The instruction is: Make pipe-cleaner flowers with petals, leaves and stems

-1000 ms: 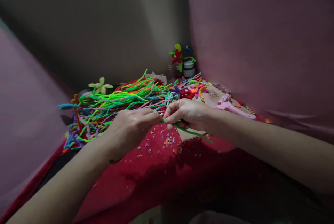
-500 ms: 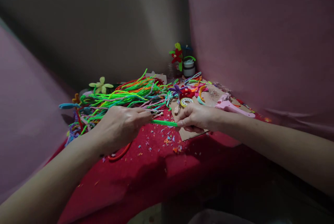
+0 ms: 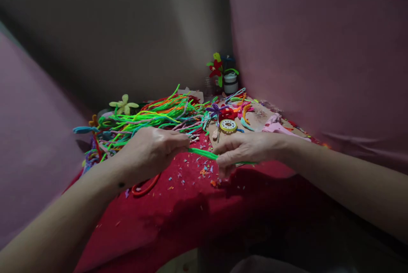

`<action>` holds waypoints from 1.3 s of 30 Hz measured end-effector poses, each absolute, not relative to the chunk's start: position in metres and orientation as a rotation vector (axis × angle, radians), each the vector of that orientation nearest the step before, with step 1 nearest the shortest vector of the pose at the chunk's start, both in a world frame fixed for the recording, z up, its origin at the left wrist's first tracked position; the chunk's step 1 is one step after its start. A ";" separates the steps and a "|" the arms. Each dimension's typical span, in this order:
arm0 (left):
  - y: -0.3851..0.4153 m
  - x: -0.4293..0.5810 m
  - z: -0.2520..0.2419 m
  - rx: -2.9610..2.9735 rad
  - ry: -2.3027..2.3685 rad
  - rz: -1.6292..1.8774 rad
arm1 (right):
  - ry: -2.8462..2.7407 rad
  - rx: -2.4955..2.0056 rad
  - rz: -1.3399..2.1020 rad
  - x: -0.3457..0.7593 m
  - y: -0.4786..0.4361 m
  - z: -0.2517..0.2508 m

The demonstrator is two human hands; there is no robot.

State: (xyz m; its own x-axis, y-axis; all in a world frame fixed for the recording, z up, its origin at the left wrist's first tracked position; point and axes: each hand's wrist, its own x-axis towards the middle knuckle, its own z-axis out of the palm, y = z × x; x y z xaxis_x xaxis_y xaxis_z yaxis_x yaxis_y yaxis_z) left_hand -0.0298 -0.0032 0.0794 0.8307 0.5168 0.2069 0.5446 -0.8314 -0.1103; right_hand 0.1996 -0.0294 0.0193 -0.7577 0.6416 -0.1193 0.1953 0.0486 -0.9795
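A bright green pipe cleaner (image 3: 203, 153), seemingly doubled, stretches between my hands above the red cloth. My left hand (image 3: 156, 147) is closed round one end, its fingertips partly hidden behind the knuckles. With bent fingers my right hand (image 3: 240, 152) grips the other part, and a thin green length shows past it on the right. Below my left hand a red loop (image 3: 146, 188), perhaps a handle, lies on the cloth. Just behind my hands is a heap of coloured pipe cleaners (image 3: 153, 116), mostly green.
A cardboard sheet (image 3: 258, 116) carries a yellow-rimmed white spool (image 3: 228, 126), a purple pipe-cleaner flower (image 3: 215, 109) and a pink tool (image 3: 276, 126). Fuzz scraps litter the red cloth (image 3: 143, 226). A pale yellow flower (image 3: 124, 104) and a white jar (image 3: 230, 83) stand behind.
My right hand's fingers have shifted and loosened a little along the green pipe cleaner, whose length now shows beyond the hand. My left hand has moved slightly right and keeps its hold.
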 end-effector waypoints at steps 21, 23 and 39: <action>0.010 -0.015 0.082 -3.136 -0.827 0.077 | -1.171 -0.813 1.950 0.152 -0.028 0.007; 0.014 -0.015 0.084 -3.153 -0.810 0.099 | -1.117 -0.831 1.984 0.152 -0.028 0.011; 0.005 -0.012 0.043 -2.854 -1.999 -1.731 | -0.833 -0.689 1.848 0.150 0.005 0.017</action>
